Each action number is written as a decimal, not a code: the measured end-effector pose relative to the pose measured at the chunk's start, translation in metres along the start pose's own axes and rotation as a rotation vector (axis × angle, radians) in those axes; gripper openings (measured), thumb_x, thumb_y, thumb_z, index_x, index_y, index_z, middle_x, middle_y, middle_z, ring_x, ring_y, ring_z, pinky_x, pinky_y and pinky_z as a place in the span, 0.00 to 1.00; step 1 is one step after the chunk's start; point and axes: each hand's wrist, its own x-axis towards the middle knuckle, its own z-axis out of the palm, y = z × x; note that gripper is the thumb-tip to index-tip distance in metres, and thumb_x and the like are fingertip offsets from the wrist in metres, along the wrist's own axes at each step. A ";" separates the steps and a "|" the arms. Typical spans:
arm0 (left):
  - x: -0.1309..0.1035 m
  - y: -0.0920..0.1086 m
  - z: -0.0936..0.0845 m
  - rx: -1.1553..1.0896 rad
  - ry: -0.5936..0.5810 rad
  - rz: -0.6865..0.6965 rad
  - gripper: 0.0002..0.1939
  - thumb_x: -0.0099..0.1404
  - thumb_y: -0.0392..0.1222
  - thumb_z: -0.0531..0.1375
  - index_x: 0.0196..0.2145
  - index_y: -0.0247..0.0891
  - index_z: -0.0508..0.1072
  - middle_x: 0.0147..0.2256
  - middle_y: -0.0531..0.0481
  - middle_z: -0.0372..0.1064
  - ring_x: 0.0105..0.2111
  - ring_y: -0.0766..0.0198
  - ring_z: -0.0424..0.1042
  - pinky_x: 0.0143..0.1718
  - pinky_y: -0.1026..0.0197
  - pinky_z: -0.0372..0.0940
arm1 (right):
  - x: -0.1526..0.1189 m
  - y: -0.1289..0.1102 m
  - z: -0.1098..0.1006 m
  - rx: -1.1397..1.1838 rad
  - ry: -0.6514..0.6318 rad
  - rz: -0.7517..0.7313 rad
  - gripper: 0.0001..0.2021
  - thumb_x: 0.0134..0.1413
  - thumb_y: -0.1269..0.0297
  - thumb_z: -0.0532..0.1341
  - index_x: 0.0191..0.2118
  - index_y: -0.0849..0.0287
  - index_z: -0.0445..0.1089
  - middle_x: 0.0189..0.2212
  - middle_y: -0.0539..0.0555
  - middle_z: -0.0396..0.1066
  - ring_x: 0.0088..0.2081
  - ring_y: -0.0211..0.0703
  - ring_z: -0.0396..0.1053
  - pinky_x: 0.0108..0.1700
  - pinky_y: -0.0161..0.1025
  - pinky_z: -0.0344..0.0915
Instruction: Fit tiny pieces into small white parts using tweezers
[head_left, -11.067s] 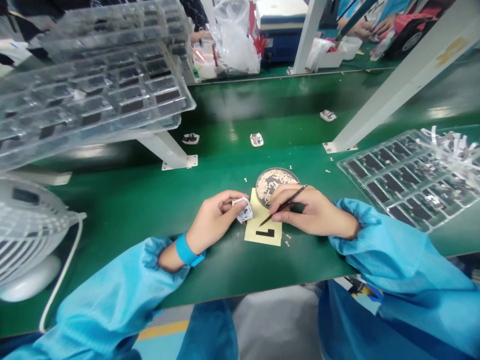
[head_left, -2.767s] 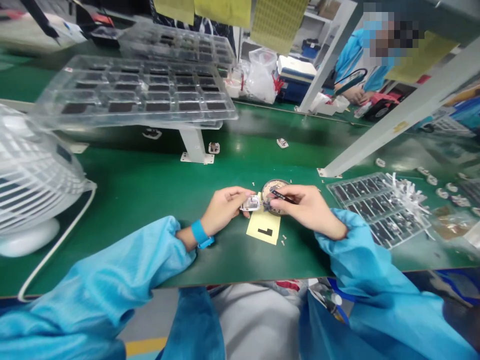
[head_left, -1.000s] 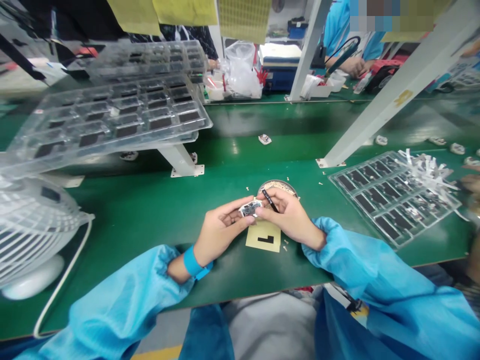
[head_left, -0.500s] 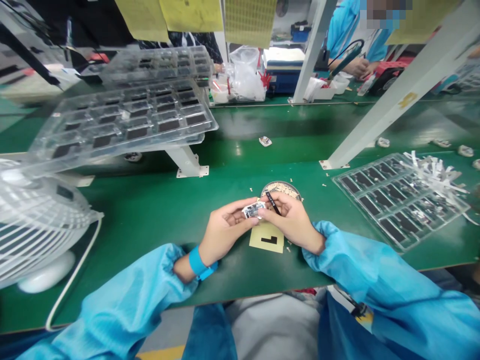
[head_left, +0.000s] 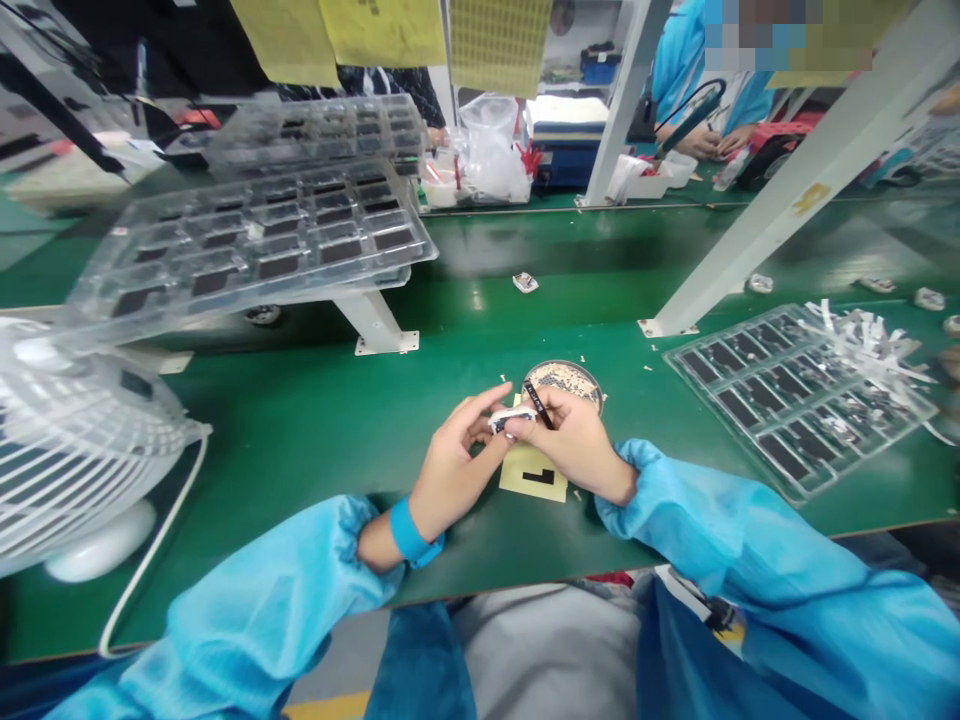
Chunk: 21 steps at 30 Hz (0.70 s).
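Between both hands is a small white plastic housing (head_left: 511,420) with dark parts inside, tilted. My left hand (head_left: 459,462) grips its left end with the thumb below, while the index finger is raised off it. My right hand (head_left: 576,440) pinches the right end and also holds slim black tweezers (head_left: 538,404) with white lettering; their tip is hidden. Just behind the hands is a round dish (head_left: 568,378) of many tiny pale pieces. Under them lies a yellow card (head_left: 534,476) with a black L-shaped mark.
A clear tray (head_left: 799,400) with dark pads and white paper strips lies right. Stacked trays (head_left: 262,235) sit on a raised support at left, above a white fan (head_left: 82,450). White housings (head_left: 526,283) rest on the green strip behind. A slanted white post (head_left: 750,210) stands right; a co-worker's hands (head_left: 720,140) are beyond.
The housing has been tipped so its inner face shows less. My left index finger has lifted away from it. My right hand has shifted slightly left. Housings on the back strip have moved slightly left.
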 end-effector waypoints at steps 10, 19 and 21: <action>0.001 0.003 0.002 0.056 0.018 -0.047 0.16 0.65 0.44 0.64 0.50 0.40 0.80 0.48 0.44 0.77 0.45 0.55 0.76 0.47 0.56 0.72 | 0.005 0.001 -0.004 -0.200 -0.025 -0.054 0.21 0.48 0.46 0.72 0.29 0.58 0.67 0.23 0.48 0.65 0.26 0.38 0.62 0.29 0.36 0.60; 0.004 0.002 -0.004 0.322 0.024 0.083 0.17 0.66 0.38 0.62 0.52 0.42 0.78 0.36 0.49 0.74 0.32 0.65 0.68 0.36 0.62 0.66 | 0.013 -0.015 -0.028 -0.502 -0.057 -0.567 0.06 0.64 0.62 0.62 0.38 0.56 0.74 0.37 0.55 0.73 0.42 0.46 0.71 0.49 0.44 0.68; 0.005 0.004 -0.004 0.369 0.021 0.118 0.17 0.66 0.36 0.61 0.51 0.42 0.79 0.32 0.51 0.71 0.30 0.66 0.65 0.34 0.63 0.63 | 0.013 -0.014 -0.030 -0.519 -0.102 -0.601 0.04 0.62 0.62 0.65 0.38 0.56 0.75 0.36 0.55 0.73 0.40 0.45 0.71 0.47 0.44 0.68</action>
